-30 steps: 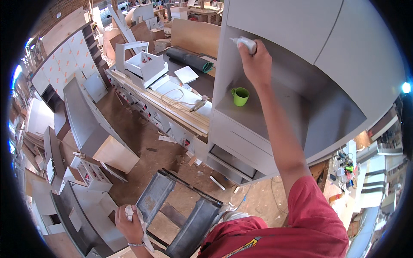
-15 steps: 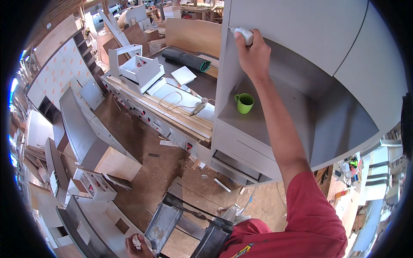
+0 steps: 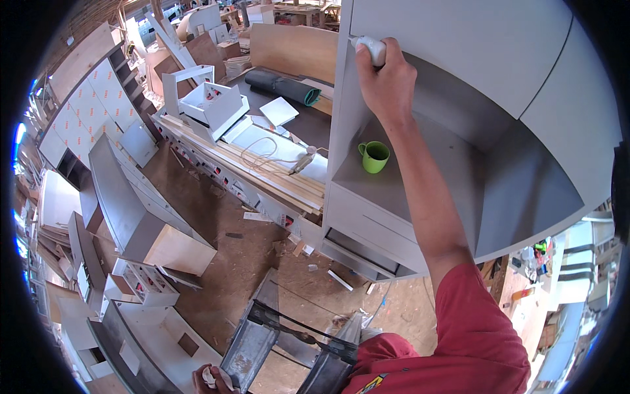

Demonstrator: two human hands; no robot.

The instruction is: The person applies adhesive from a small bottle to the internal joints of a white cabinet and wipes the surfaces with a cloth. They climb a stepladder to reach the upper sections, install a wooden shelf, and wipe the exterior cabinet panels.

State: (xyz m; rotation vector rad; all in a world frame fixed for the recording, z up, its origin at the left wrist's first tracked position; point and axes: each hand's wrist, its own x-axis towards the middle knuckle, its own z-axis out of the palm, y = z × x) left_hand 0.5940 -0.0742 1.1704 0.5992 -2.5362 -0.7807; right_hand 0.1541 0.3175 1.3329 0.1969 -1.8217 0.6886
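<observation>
My right hand (image 3: 388, 77) is raised high and wraps round a small white squeeze bottle (image 3: 373, 51). The bottle's narrow nozzle points left, at the side edge of the grey cabinet (image 3: 420, 26), near the lower corner of its upper door. Below my forearm, a green mug (image 3: 375, 157) stands upright on the cabinet's open shelf. Low at the bottom edge, my left hand (image 3: 211, 381) is closed round a crumpled white wad, cloth or paper; I cannot tell which.
A black metal stand (image 3: 262, 328) is close in front of my body. Left of the cabinet, a workbench carries wood strips, a white drawer box (image 3: 211, 105), a rolled dark mat (image 3: 282, 87) and a corded tool (image 3: 304, 161). Unfinished cabinet parts (image 3: 125, 197) stand at the left; scraps litter the floor.
The view has shifted slightly. My right hand and the bottle have moved a little upward along the cabinet edge, and my left hand has turned slightly, still round the white wad.
</observation>
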